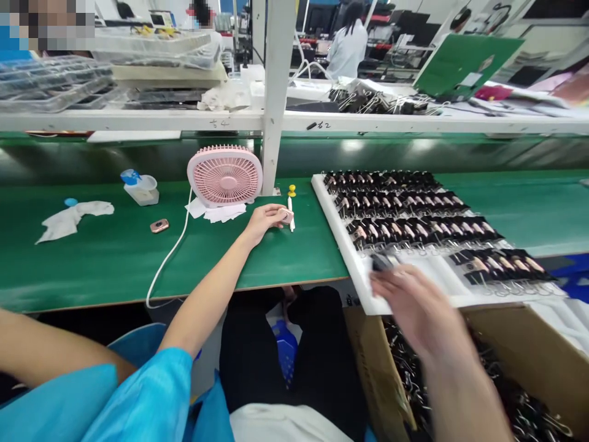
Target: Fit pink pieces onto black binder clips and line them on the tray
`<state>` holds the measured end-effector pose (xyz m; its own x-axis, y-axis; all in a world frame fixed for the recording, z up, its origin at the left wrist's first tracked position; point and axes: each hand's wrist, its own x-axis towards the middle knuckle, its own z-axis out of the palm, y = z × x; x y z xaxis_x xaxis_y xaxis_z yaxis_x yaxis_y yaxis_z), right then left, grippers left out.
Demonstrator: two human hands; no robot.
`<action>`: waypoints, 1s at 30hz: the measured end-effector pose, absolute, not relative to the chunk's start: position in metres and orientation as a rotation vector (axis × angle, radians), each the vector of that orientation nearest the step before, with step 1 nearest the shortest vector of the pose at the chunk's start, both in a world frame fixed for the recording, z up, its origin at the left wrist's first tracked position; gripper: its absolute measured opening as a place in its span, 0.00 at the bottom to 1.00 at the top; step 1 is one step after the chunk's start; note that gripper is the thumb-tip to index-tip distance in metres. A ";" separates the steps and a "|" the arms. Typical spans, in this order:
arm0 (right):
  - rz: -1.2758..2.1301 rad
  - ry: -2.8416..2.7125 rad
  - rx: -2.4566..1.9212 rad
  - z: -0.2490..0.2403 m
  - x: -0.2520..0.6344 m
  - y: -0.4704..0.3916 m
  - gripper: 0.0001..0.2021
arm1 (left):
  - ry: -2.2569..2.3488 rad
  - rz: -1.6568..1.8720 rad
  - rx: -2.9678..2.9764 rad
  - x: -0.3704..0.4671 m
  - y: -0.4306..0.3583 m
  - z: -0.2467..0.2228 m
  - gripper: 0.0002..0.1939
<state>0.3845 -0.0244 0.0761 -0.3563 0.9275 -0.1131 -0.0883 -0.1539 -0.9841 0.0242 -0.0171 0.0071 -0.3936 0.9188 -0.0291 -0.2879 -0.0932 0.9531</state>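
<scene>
My left hand (267, 222) pinches a small pink case part (287, 215) with a round spot on it, just above the green bench. Directly beside it lies a white pen (291, 212). Smeared by motion, my right hand (411, 301) is over the near left end of the white foam tray (338, 236), its fingers closed on a black binder clip (383, 261). Rows of black binder clips (405, 202), with pink parts showing among them, fill much of that tray. A similar pink part (159, 226) rests on the bench to the left.
A pink fan (225, 175) stands at the bench's back, its white cable (170, 252) curving over the front edge. An open cardboard box (375, 362) of binder clips sits below the tray. Left are a plastic bottle (142, 189) and tissue (73, 221). A co-worker's arm (55, 344) reaches in.
</scene>
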 end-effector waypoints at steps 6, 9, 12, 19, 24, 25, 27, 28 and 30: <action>1.942 -1.181 -0.784 0.026 0.229 0.003 0.30 | 1.161 1.680 0.702 0.020 -0.022 0.015 0.23; 1.858 -1.303 -0.757 0.008 0.209 0.024 0.29 | 1.163 1.682 0.670 0.019 -0.022 0.017 0.22; 1.824 -1.405 -0.761 -0.004 0.211 0.035 0.30 | 1.153 1.660 0.662 0.018 -0.022 0.020 0.21; 1.719 -1.469 -0.705 -0.011 0.214 0.034 0.31 | 1.189 1.592 0.675 0.020 -0.023 0.019 0.19; 1.614 -1.555 -0.771 -0.013 0.213 0.034 0.30 | 1.254 1.537 0.660 0.027 -0.022 0.017 0.20; 1.604 -1.570 -0.771 -0.013 0.213 0.035 0.29 | 1.271 1.538 0.654 0.028 -0.021 0.017 0.21; 1.582 -1.591 -0.774 -0.014 0.214 0.038 0.29 | 1.300 1.545 0.651 0.029 -0.020 0.017 0.21; 1.569 -1.596 -0.783 -0.014 0.213 0.039 0.28 | 1.313 1.549 0.652 0.029 -0.019 0.018 0.22; 1.581 -1.615 -0.804 -0.015 0.209 0.040 0.28 | 1.333 1.546 0.665 0.029 -0.018 0.020 0.23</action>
